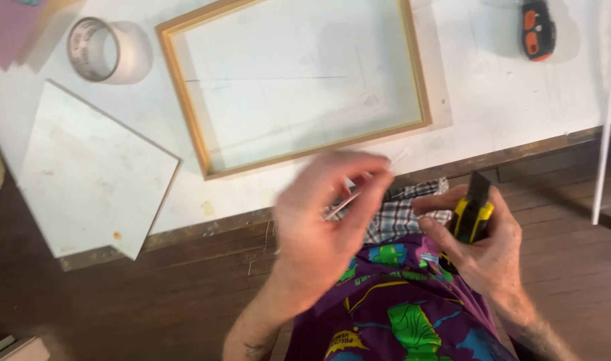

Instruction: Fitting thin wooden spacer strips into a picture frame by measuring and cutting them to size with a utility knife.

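Yellow-and-black utility knife (471, 212) sat in the right hand (482, 244), fingers wrapped closed around its body, dark blade end pointing up and away from the person. The knife was held off the table, over the person's lap, just beside the front edge of the white table (506, 100). Left hand (319, 224) was raised next to it, blurred by motion; thumb and fingertips (369, 175) were pinched together on a small thin pale strip (345, 202), too blurred to identify further. The two hands were near each other but not touching.

Behind the hands, on the table: a light wooden frame (185, 107), rectangular, lying flat with the white surface showing through its opening. Left of the frame stood a roll of clear tape (108, 50) on its side. Below the tape lay a white square board (91, 174), rotated, one corner overhanging the table's front edge. At the far upper right lay a black-and-orange tool (538, 28), well apart from the hands. A thin white rod (607, 120) ran down the right side, past the table edge.

Purple printed shirt (399, 307) and a checked cloth (402, 214) showed below the hands. Dark wooden floor (118, 301) lay beneath.
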